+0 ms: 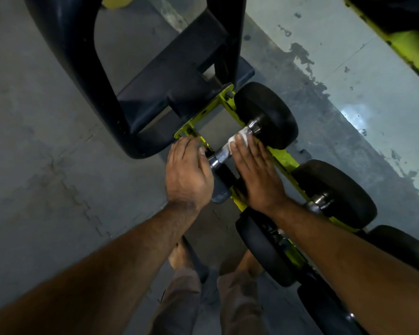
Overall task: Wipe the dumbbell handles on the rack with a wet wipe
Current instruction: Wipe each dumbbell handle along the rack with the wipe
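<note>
The near black weight head of the dumbbell being cleaned is mostly hidden under the left hand [188, 176], and the right hand [257, 175] covers much of the yellow-green metal rack rail [284, 158] beside it. The knurled steel dumbbell handle [224, 153] lies across the rack, its long axis running from lower left to upper right and ending at the far round black rubber weight head [267, 114]. The crumpled white wet wipe [240, 139] sits on the handle's upper half, pressed there under the straight fingers of the right hand, which lies flat. The left hand cups over the near end with loosely bent fingers; whether it truly grips cannot be told. A second black dumbbell [334, 192] sits just beside on the right, partly crossed by the right forearm, and others are cut off at the lower edge. The dark blue rack frame [140, 76] crowds the upper left; grey concrete floor [46, 129] lies open to the left.
</note>
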A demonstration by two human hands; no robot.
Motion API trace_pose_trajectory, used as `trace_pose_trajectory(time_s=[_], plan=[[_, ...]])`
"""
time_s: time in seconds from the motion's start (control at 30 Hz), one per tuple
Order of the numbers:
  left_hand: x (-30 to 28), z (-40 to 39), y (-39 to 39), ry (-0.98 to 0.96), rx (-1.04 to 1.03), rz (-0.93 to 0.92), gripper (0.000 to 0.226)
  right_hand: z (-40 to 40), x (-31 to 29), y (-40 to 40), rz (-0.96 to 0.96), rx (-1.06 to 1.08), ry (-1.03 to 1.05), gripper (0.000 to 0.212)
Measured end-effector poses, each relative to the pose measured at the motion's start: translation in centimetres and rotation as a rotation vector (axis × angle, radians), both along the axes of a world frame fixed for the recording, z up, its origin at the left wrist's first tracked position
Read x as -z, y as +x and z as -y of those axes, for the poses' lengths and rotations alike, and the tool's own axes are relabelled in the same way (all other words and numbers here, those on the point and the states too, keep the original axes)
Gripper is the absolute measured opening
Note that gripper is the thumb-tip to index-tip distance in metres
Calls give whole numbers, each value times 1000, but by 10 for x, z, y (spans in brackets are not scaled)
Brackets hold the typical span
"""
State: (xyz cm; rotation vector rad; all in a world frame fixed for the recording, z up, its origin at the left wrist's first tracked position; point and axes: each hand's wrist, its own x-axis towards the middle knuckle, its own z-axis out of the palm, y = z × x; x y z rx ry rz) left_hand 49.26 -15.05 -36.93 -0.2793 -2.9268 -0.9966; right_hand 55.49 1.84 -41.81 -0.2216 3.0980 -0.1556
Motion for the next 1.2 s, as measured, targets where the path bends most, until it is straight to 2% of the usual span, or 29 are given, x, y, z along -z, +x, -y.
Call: trace_pose_trajectory(time_s=[0.07, 0.17, 0.27, 0.37, 0.43, 0.5, 0.57, 0.63, 0.67, 0.77, 0.87, 0.93, 1.07, 1.13, 1.2], plan=[[0, -1, 1, 8, 9, -2, 27, -4, 0, -4, -14, 89, 49, 83], [1, -1, 0, -4, 7, 18, 34, 17, -2, -10, -14, 256, 0, 81], [2, 1, 0, -8, 9, 22, 36, 9, -4, -9, -13, 159, 15, 81], [0, 1, 0, -1, 23, 30, 38, 7, -4, -10, -36, 226, 17, 74], [1, 1, -1, -1, 17, 37, 40, 16, -3, -13, -60, 187, -10, 71], [2, 2, 0, 8, 23, 40, 41, 2, -3, -13, -61, 48, 25, 76], [3, 2, 0, 17, 27, 35, 41, -12, -6, -14, -46, 50, 56, 83], [3, 2, -1, 14, 27, 29, 41, 2, -7, -13, -38, 166, 2, 77], [3, 2, -1, 8, 27, 27, 40, 13, -5, -13, -47, 164, -29, 71], [3, 2, 0, 2, 33, 12, 37, 3, -3, -17, -79, -30, -122, 67], [5, 3, 0, 11, 36, -3, 34, -19, -3, -24, -114, 69, -227, 72], [6, 2, -1, -8, 27, 18, 35, -1, -2, -27, -158, 126, -276, 61], [-2, 0, -1, -61, 17, 91, 46, 2, -11, -44, -276, 51, -392, 36], [-4, -2, -1, -81, -2, 132, 53, -4, -21, -48, -324, 128, -499, 33], [-5, -1, -1, -96, -22, 157, 58, 7, -36, -40, -230, 289, -655, 35]])
